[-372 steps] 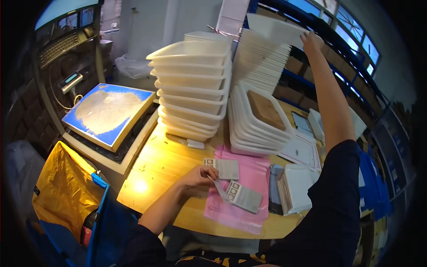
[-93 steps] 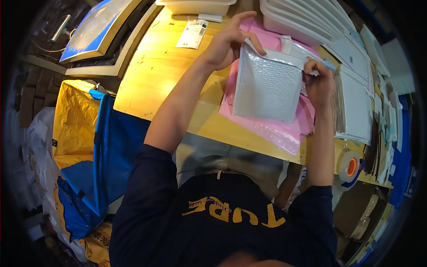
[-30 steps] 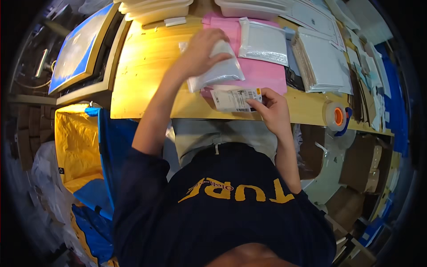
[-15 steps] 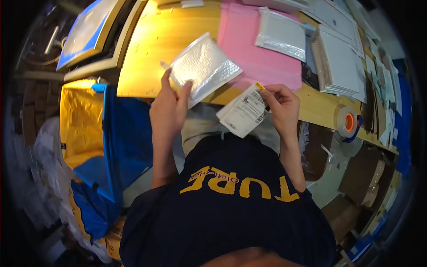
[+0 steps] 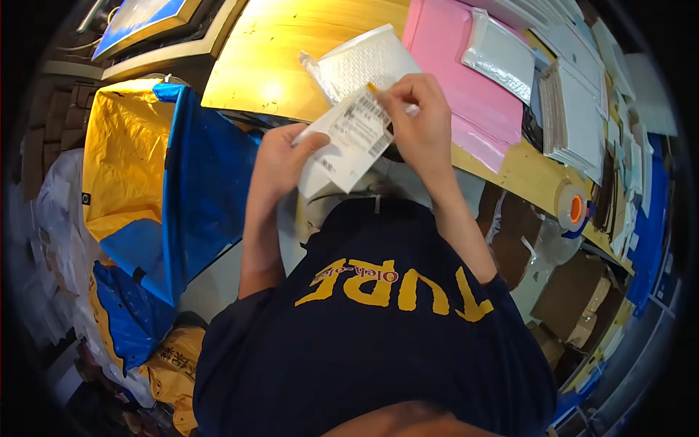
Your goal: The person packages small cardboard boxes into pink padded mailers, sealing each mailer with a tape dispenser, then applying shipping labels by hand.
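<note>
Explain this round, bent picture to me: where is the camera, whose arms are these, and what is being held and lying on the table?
There is no machine here. A person wears a wide fisheye camera on the head, looking down, so straight edges curve and the person's own chest and forearms fill the lower part. The left hand and right hand together hold a white printed label sheet just above the table's near edge. Behind it a white bubble mailer lies on the yellow wooden table. Further right are a pink sheet with another bubble mailer on it, a stack of white envelopes, and a tape roll. A blue and yellow bag sits at the person's left.
</note>
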